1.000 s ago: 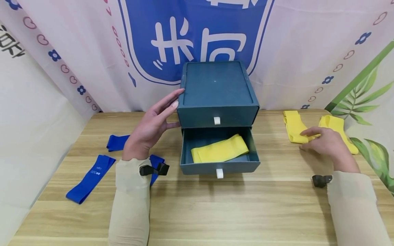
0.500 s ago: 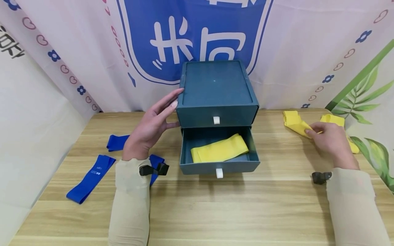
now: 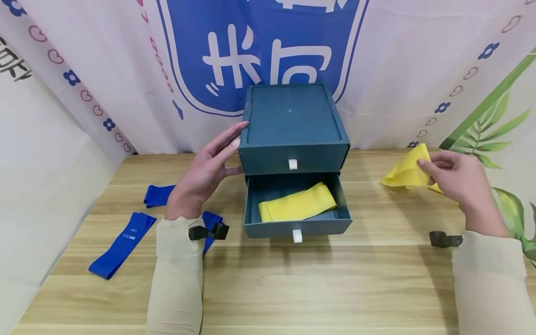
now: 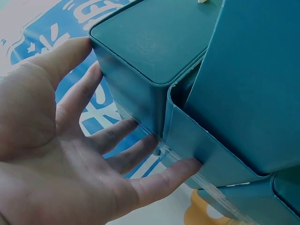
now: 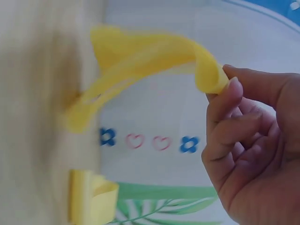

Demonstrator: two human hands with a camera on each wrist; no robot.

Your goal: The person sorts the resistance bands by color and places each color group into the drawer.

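Observation:
My right hand [image 3: 462, 179] pinches one end of a yellow resistance band [image 3: 404, 172] between thumb and fingers. In the right wrist view the band [image 5: 150, 47] hangs as a twisted loop, raised at the pinched end. My left hand [image 4: 93, 150] rests spread fingers against the left side of a dark teal two-drawer box [image 3: 293, 114]. Its lower drawer [image 3: 272, 230] is pulled out, with another yellow band [image 3: 297, 203] lying folded inside. A further yellow band [image 5: 93, 199] lies on the table beside the right hand, mostly hidden behind it in the head view.
Several blue bands lie on the wooden table [image 3: 268, 288] to the left: a flat one [image 3: 121, 245], one farther back [image 3: 159, 195], and one partly under the left wrist [image 3: 212, 218]. A printed curtain [image 3: 389, 70] hangs behind the box.
My right hand has taken hold of the left yellow band on the table and lifted its near end up and back. The left hand stays against the box.

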